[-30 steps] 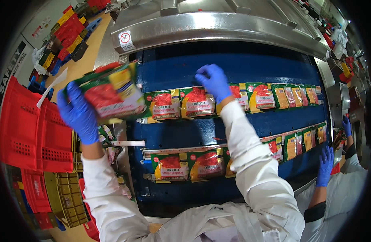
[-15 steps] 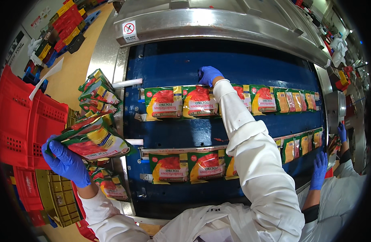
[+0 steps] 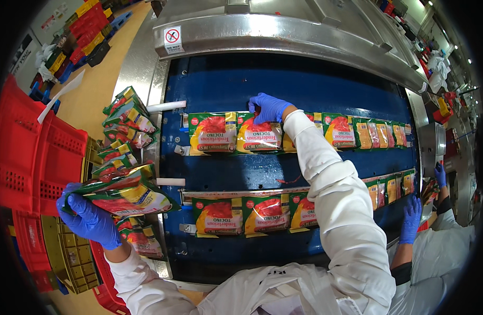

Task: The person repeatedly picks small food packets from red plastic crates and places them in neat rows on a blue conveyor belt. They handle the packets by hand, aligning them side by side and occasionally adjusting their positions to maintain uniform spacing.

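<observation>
My left hand, in a blue glove, is closed round the end of a small stack of green, red and yellow food pouches, held beyond the left edge of the blue surface. My right hand, gloved too, bends its fingers over the top edge of a food pouch, the second from the left in the upper row. It seems to pinch that edge, though the fingertips are partly hidden. My right sleeve covers part of both rows. A lower row of like pouches lies nearer me.
More pouches are heaped along the left metal edge, beside white rods. Red crates and an olive crate stand at left. A steel cover spans the far side. A co-worker's gloved hand is at right.
My right hand has moved slightly left and nearer, from behind the upper row onto the second pouch's top edge. My left hand has tilted its stack, showing less of the front pouch's face.
</observation>
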Demonstrator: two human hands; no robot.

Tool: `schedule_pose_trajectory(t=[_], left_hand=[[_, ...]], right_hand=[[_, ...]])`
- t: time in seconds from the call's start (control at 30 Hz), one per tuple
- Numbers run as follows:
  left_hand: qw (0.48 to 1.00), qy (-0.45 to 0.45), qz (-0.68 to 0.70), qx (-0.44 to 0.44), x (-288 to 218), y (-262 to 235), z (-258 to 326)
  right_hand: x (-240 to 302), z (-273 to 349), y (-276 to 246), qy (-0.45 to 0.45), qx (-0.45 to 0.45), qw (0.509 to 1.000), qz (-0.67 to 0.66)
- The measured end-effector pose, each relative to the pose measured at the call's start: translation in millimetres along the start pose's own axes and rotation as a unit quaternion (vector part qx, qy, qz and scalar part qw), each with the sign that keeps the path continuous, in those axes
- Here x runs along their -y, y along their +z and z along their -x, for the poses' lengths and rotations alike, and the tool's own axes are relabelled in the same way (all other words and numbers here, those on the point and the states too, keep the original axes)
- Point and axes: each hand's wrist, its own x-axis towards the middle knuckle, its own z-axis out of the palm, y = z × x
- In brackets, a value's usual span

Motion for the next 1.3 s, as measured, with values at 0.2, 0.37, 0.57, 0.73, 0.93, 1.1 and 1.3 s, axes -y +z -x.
schedule_pose_trajectory(t=[0.2,0.37,0.57,0.73,0.93,1.1,1.3], left_hand=[[0.998,0.064,-0.027,-0.014,-18.4,-29.9,0.2],[0.994,-0.005,-0.071,-0.079,-38.6,-115.9,2.3],[0.972,-0.016,-0.234,-0.006,-48.1,-209.4,36.6],[0.957,-0.157,-0.185,0.159,-23.7,-250.2,85.1],[0.991,-0.092,-0.053,0.085,50.7,-245.4,159.0],[0.969,-0.095,-0.148,0.172,92.9,-277.6,221.6],[0.967,-0.089,-0.142,0.193,83.1,-314.1,238.0]], right_hand=[[-12.7,-9.2,-17.2,0.121,-0.003,0.975,-0.187],[18.3,8.3,-35.1,-0.039,-0.151,0.748,-0.645],[54.5,72.0,-1.9,0.047,-0.093,0.579,-0.809],[132.9,146.8,87.1,0.139,0.040,0.663,-0.735],[301.0,154.4,190.8,0.077,0.130,0.838,-0.524],[373.1,147.1,297.2,0.139,0.229,0.773,-0.576],[418.7,142.7,326.3,-0.089,0.049,0.931,-0.350]])
